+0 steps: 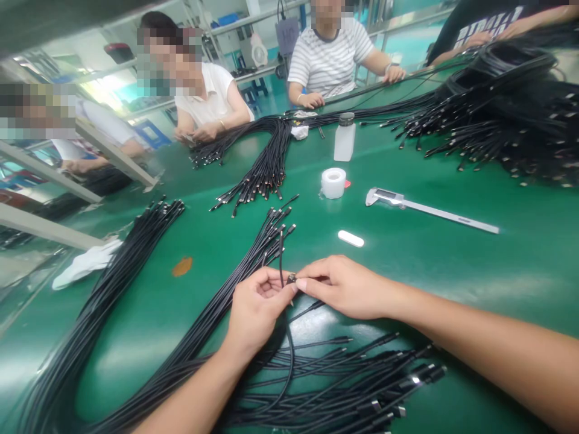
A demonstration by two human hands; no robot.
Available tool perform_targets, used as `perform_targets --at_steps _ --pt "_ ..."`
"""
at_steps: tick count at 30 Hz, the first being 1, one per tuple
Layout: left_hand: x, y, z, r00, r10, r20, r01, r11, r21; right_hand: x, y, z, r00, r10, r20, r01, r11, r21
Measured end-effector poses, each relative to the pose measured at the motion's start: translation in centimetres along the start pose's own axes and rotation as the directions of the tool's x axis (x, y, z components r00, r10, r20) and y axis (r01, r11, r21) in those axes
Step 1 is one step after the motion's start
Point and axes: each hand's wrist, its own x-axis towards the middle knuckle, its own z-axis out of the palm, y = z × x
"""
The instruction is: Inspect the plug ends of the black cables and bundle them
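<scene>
My left hand (257, 307) is closed round a black cable (281, 256), whose one end stands up above the fingers. Below the hand the same cable seems to curve down to the table. The fingertips of my right hand (346, 286) meet those of the left and pinch a small dark piece (292, 278) between them. Whether that piece belongs to the cable I cannot tell. Under and behind my left hand lies a long bundle of black cables (212, 307) with metal-tipped plugs. More cable ends (384, 374) fan out below my right forearm.
On the green table (452, 271) are a white oval piece (350, 239), a digital caliper (434, 211), a tape roll (333, 183) and a white bottle (344, 138). Another cable bundle (122, 271) curves at left beside a white cloth (85, 265). A cable pile (488, 108) and several people are across the table.
</scene>
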Motion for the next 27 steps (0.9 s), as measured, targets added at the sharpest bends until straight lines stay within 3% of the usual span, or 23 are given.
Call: perform_targets --at_steps 27 --pt "-0.05 -0.03 -0.09 0.998 -0.054 0.039 0.056 0.996 -0.073 0.24 0.21 -0.29 0.993 0.085 -0.081 -0.081 0.996 0.047"
